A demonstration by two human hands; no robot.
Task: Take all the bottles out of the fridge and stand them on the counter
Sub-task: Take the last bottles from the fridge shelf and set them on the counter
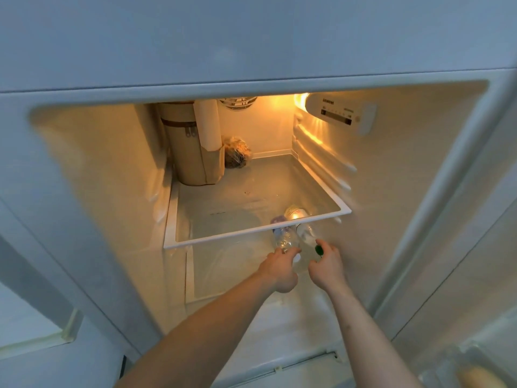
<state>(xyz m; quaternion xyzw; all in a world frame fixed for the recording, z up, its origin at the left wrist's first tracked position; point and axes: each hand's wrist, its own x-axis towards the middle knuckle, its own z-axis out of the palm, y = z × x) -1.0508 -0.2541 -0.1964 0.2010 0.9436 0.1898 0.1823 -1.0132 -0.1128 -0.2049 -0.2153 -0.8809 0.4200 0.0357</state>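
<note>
Right hand (326,264) on clear green-capped bottle (307,236) under glass shelf (251,203)

The fridge walls (112,169) look like smooth, faintly glossy white plastic. The shelf (240,203) is clear glass in a white plastic frame. Below its front edge lie two clear, shiny plastic bottles (285,239). At the shelf's back left stands a matt tan cloth-like case (187,152).
</note>
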